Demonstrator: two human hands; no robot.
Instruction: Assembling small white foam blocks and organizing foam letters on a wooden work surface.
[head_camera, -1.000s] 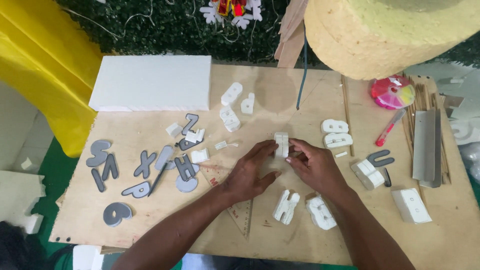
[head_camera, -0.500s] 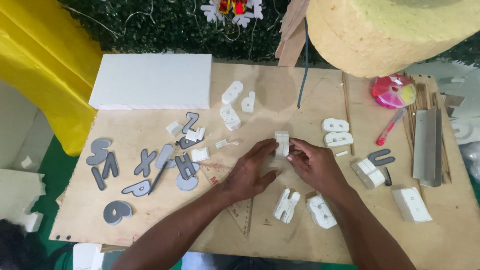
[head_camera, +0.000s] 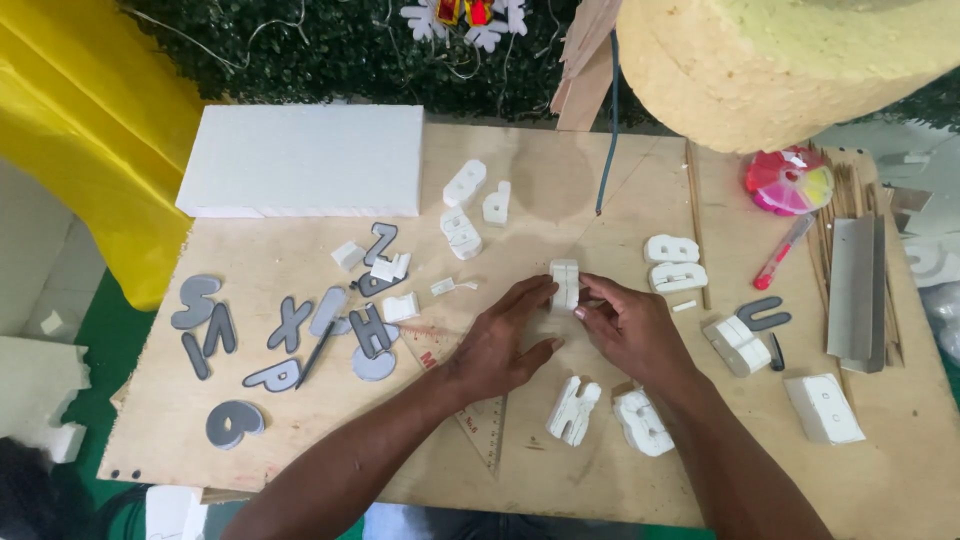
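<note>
both hands (head_camera: 560, 335) pinching white foam piece (head_camera: 565, 283)

Plywood worktop (head_camera: 560, 190), dark green hedge wall (head_camera: 300, 50) behind, yellow cloth (head_camera: 90, 130) at left, green floor (head_camera: 100, 330)

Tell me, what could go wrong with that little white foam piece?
Both hands, left hand and right hand, pinch the small foam piece by fingertips; squeezing hard might dent or snap it. The forearms lie close over the foam letters, so a shift could knock them.
</note>
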